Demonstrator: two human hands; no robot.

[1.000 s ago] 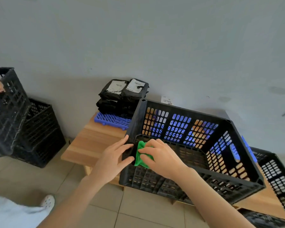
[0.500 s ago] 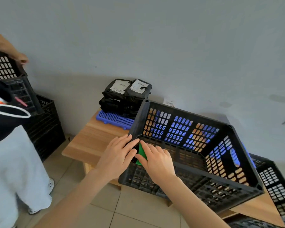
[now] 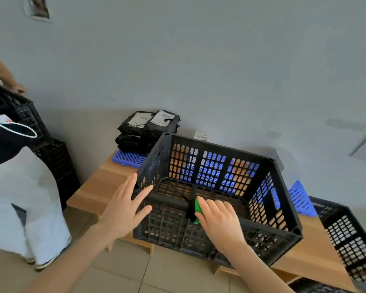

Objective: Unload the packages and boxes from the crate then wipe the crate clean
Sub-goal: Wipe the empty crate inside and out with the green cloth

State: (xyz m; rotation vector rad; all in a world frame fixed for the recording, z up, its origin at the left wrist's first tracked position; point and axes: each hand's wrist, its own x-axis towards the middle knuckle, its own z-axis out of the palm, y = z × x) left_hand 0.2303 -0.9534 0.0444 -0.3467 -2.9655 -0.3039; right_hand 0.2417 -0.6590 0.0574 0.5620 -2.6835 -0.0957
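Note:
A black perforated crate stands on a low wooden table, with nothing visible inside it. My left hand lies with straight, spread fingers against the crate's near-left corner. My right hand presses a green cloth onto the crate's near rim; most of the cloth is hidden under the hand. Black packages with white labels are stacked at the table's back left, on a blue plastic mat.
Another person stands at the left, a hand on stacked black crates. One more black crate sits to the right of the table. A blue mat lies behind the crate on the right. Tiled floor in front.
My right hand has slid the green cloth to the right along the near rim. My left hand's fingers have spread apart at the corner. The person at the left has shifted.

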